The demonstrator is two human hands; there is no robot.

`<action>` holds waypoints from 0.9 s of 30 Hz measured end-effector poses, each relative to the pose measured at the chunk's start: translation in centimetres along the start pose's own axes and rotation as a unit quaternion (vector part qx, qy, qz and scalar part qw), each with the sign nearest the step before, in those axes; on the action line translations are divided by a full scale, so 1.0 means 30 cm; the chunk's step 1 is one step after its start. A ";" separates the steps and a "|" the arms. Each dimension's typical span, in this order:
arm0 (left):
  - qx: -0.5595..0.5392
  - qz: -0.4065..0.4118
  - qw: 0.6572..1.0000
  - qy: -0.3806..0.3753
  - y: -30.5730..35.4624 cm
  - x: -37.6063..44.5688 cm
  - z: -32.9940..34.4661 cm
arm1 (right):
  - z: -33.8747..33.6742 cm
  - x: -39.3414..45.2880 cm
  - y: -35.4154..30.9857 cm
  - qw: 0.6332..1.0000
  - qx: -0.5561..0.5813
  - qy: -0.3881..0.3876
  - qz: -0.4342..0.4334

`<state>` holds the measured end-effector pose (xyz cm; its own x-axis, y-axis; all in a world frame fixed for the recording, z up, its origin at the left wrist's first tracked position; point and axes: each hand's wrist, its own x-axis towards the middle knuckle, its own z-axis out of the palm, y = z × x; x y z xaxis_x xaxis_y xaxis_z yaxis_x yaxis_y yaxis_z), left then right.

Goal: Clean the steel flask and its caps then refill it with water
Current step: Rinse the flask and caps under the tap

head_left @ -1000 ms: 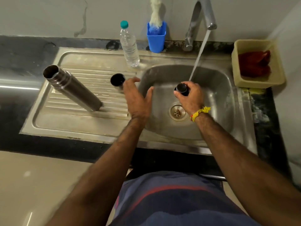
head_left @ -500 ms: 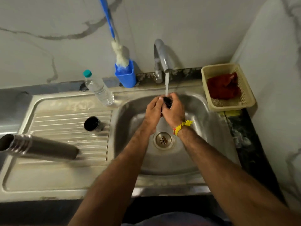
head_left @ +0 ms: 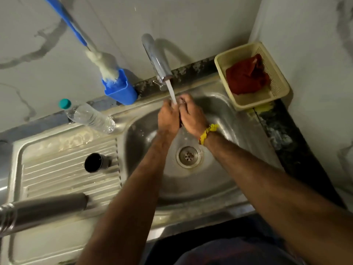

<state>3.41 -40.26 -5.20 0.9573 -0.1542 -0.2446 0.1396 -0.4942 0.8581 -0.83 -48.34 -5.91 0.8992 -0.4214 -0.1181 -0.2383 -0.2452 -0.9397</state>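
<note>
L hand (head_left: 169, 116) joined R hand (head_left: 193, 116) under tap stream (head_left: 171, 92).

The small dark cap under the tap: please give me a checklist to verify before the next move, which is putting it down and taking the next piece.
1. Water runs from the chrome tap: ok.
2. Small dark cap is under the stream, held between left hand and right hand: ok.
3. Cap is rinsed clean: cannot tell, the hands hide it.
4. Ribbed steel draining board has bare room: ok.
5. Second black cup-shaped cap lies within reach on the board: ok.
6. Grey steel flask lies on its side, open: ok.
</note>
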 end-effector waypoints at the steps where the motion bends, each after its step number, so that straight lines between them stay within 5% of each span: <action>1: -0.022 -0.027 0.999 0.028 0.009 0.012 0.001 | 0.009 0.000 0.001 0.999 -0.013 -0.002 -0.030; 5: 0.015 0.035 0.999 0.028 0.023 -0.025 0.004 | 0.018 0.030 -0.006 0.998 -0.008 0.038 0.047; 9: -0.004 -0.015 0.999 0.037 0.008 0.015 -0.017 | 0.044 0.001 -0.018 1.000 -0.019 0.023 0.004; 13: 0.030 0.051 0.998 -0.011 0.029 -0.042 -0.023 | 0.030 -0.007 -0.012 0.997 0.019 0.032 0.062; 16: 0.003 0.029 0.999 0.033 0.031 -0.041 -0.021 | 0.050 -0.015 -0.026 0.994 0.071 0.002 0.088; 20: -0.146 -0.010 0.987 -0.062 0.040 -0.101 -0.027 | -0.017 -0.003 -0.021 0.926 0.303 -0.054 0.219; 23: -0.231 -0.065 0.967 -0.086 0.035 -0.093 -0.051 | -0.048 0.007 -0.009 0.910 0.306 -0.107 0.258; 27: -0.201 -0.033 0.978 -0.053 0.064 -0.085 -0.034 | -0.011 0.018 -0.024 0.883 0.356 -0.100 0.290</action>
<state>1.50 -39.94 -2.46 0.9144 -0.2316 -0.3321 0.3084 -0.1333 0.9419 -0.29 -48.69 -5.20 0.7658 -0.1161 -0.6325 -0.4520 0.6024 -0.6579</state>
